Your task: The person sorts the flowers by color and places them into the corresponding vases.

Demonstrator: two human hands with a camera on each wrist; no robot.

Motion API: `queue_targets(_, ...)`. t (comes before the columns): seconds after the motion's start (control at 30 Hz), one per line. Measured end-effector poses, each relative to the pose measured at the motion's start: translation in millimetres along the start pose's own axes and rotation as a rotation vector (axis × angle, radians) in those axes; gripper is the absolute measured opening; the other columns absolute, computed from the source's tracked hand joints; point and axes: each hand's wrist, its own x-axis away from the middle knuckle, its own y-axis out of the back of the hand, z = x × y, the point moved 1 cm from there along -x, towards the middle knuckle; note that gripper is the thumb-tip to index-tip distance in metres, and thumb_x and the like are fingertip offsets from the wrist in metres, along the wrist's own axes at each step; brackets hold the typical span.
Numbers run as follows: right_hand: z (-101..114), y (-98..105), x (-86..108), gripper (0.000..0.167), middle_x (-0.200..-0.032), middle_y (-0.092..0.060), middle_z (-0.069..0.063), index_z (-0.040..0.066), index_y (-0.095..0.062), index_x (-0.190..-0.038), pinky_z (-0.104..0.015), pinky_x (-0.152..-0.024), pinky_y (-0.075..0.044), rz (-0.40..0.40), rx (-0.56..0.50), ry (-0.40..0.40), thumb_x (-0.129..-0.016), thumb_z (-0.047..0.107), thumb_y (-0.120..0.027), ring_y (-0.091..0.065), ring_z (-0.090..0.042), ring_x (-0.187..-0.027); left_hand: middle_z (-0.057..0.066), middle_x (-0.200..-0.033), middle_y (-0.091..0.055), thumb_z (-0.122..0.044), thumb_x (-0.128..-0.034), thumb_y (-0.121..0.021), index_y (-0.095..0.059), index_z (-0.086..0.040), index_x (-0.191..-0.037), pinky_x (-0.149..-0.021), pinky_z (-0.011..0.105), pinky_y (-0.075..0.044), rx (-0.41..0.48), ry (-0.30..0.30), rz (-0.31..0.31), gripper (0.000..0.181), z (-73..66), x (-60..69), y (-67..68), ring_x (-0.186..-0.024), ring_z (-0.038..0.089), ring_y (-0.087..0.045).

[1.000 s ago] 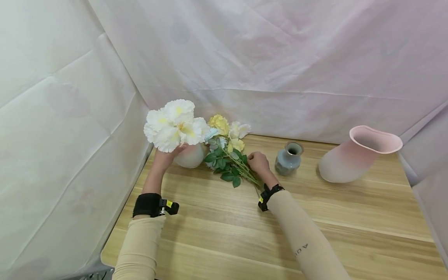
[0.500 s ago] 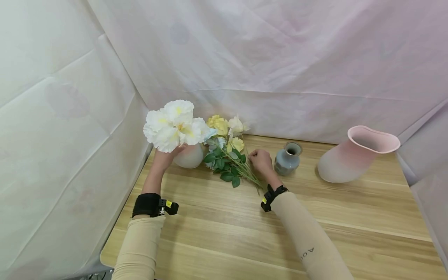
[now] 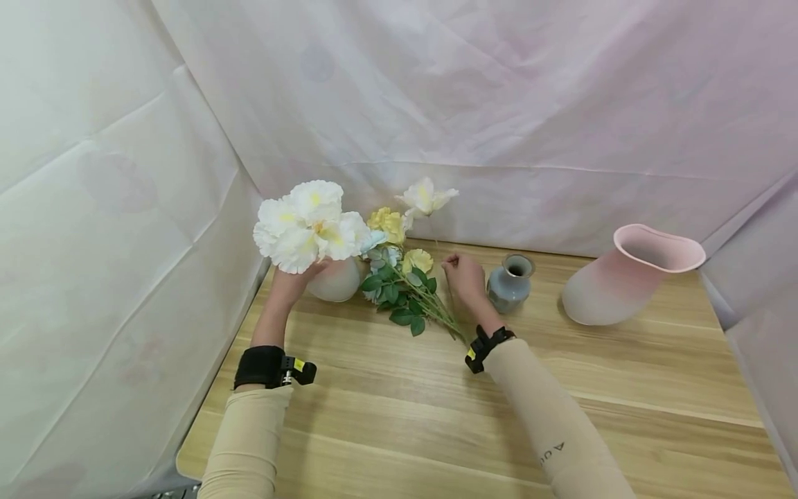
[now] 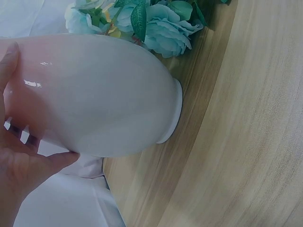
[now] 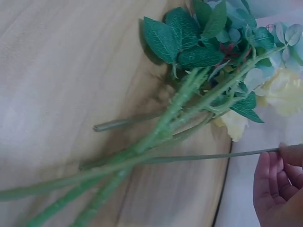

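My left hand is wrapped round a pink-and-white vase, which holds large white blooms that hide its mouth. The left wrist view shows fingers and thumb on both sides of the vase's upper body. My right hand pinches a thin green stem between thumb and fingertips, seen in the right wrist view. A pale white flower stands raised above the pile. Beside the hand, yellow and pale blue flowers with green leaves lie on the table, their thick stems crossing.
Right of my right hand stands a small blue-grey vase. Farther right is a tall pink-and-white vase with a wavy rim. Pale cloth hangs behind the wooden table and along its left side.
The pale white flower has risen out of the pile, away from the yellow ones. My right hand has moved slightly up, away from the thick stems. My left hand stays on the vase.
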Motion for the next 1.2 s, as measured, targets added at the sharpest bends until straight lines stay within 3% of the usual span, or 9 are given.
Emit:
queue_targets(0.43, 20, 20, -3.3, 0.018, -0.095, -0.070, -0.012, 0.006, -0.069, -0.105, -0.039, -0.074, -0.053, -0.201, -0.022, 0.153, -0.101, 0.021, -0.061, -0.064, -0.026, -0.086, 0.015, -0.138, -0.054, -0.021, -0.0888, -0.077, -0.052, -0.007, -0.137, -0.107, 0.054, -0.042, -0.017, -0.004, 0.002, 0.055, -0.1, -1.4, -0.6, -0.130, 0.034, -0.050)
queue_targets(0.83, 50, 35, 1.4, 0.020, -0.097, -0.072, -0.012, 0.006, -0.070, -0.105, -0.041, -0.076, -0.056, -0.272, -0.114, 0.295, -0.099, 0.023, -0.064, -0.067, -0.026, -0.090, 0.015, -0.140, -0.053, -0.021, -0.0888, -0.077, -0.050, -0.007, -0.139, -0.108, 0.056, -0.041, 0.006, -0.019, -0.001, 0.059, 1.1, 0.8, 0.3, -0.132, 0.034, -0.049)
queue_targets(1.2, 87, 41, 23.7, 0.015, -0.099, -0.072, -0.013, 0.003, -0.069, -0.106, -0.038, -0.077, -0.060, -0.273, -0.267, 0.406, -0.097, 0.013, -0.065, -0.069, -0.026, -0.093, 0.015, -0.140, -0.053, -0.019, -0.0881, -0.077, -0.050, -0.008, -0.140, -0.109, 0.055, -0.041, 0.012, -0.021, -0.007, 0.060, 1.4, -0.2, -0.5, -0.132, 0.033, -0.049)
